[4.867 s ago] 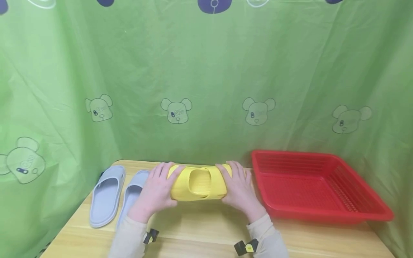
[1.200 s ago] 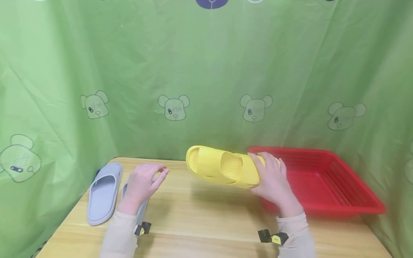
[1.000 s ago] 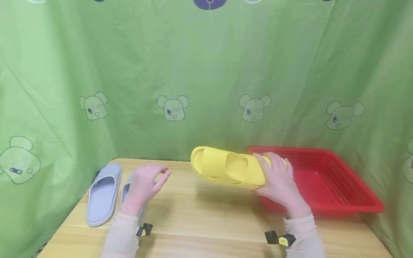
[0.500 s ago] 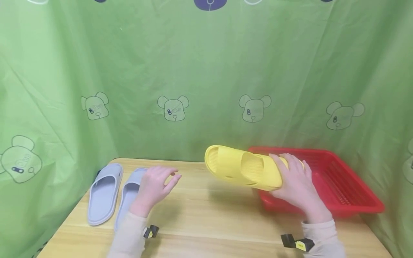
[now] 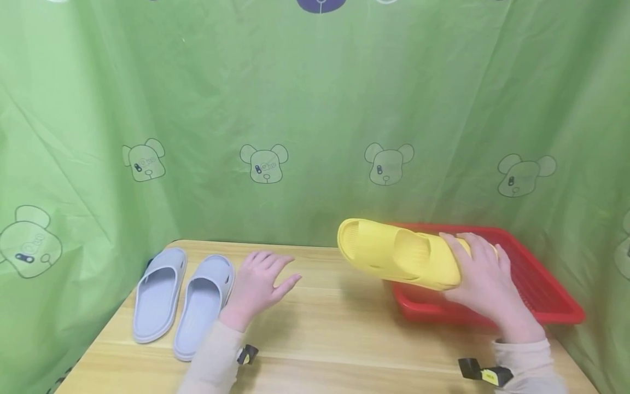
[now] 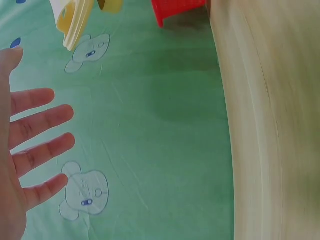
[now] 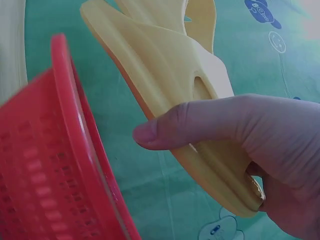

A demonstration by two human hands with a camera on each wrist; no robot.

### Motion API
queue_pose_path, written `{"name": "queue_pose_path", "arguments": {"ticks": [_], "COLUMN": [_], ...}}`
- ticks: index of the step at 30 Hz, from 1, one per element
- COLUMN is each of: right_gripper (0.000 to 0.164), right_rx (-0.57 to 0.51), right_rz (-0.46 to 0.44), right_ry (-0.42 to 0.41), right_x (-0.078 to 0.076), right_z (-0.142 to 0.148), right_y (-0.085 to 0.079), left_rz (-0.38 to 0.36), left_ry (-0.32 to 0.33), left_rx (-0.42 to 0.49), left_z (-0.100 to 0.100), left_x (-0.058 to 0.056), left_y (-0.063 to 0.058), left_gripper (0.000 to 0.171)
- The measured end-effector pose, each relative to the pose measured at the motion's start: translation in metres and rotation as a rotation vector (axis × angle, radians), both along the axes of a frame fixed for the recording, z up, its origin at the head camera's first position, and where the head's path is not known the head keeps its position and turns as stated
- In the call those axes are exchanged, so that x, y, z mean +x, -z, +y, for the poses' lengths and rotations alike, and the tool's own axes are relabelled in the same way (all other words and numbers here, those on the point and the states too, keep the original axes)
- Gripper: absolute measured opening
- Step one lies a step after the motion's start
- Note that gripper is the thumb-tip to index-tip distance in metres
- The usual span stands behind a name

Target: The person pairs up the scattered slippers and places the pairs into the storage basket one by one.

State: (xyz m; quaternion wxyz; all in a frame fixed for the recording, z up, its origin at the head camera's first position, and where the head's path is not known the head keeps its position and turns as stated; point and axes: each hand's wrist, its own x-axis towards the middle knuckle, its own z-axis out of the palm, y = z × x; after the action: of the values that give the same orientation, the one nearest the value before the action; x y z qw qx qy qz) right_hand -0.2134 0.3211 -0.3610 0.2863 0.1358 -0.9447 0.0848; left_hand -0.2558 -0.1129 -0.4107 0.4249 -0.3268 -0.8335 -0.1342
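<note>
**Yellow slipper, held over basket edge**

Yellow slipper point(image 5: 398, 253): gripped at its heel end by the right hand point(image 5: 484, 279), thumb across the side, toe pointing left; raised above the near left rim of the red basket point(image 5: 551, 314). Heel end hidden behind the fingers.
Left hand point(image 5: 261, 284): fingers spread, holding nothing, above the table point(image 5: 334, 339), just beside two grey slippers point(image 5: 179, 298). Left wrist view blurred; table edge indistinct.
</note>
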Motion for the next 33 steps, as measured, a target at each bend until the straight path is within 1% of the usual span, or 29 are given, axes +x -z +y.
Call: {"name": "queue_pose_path", "arguments": {"ticks": [7, 10, 14, 21, 25, 28, 33], "right_gripper": [0.111, 0.109, 0.108, 0.113, 0.118, 0.121, 0.125], "right_rx": [0.034, 0.043, 0.045, 0.07, 0.086, 0.092, 0.11], "right_rz": [-0.005, 0.002, 0.012, -0.016, -0.028, -0.038, -0.05], "right_ry": [0.024, 0.036, 0.048, 0.079, 0.094, 0.099, 0.116], "right_x": [0.001, 0.002, 0.001, 0.002, 0.002, 0.001, 0.002], "right_z": [0.02, 0.028, 0.037, 0.054, 0.063, 0.069, 0.078], "right_y": [-0.008, -0.013, -0.018, -0.031, -0.038, -0.041, -0.044], "left_rz": [0.063, 0.052, -0.011, -0.131, -0.211, -0.263, -0.351], "left_ry": [0.012, 0.014, 0.003, -0.034, -0.038, -0.042, -0.078], "left_rx": [-0.034, -0.041, -0.044, -0.042, -0.034, -0.035, -0.05], "left_z": [0.017, 0.024, 0.033, 0.054, 0.068, 0.08, 0.098], "left_x": [-0.007, -0.009, -0.012, -0.014, -0.014, -0.014, -0.01], "left_y": [-0.003, -0.005, -0.01, -0.017, -0.017, -0.016, -0.014], "left_gripper": [0.058, 0.058, 0.058, 0.063, 0.067, 0.065, 0.065]}}
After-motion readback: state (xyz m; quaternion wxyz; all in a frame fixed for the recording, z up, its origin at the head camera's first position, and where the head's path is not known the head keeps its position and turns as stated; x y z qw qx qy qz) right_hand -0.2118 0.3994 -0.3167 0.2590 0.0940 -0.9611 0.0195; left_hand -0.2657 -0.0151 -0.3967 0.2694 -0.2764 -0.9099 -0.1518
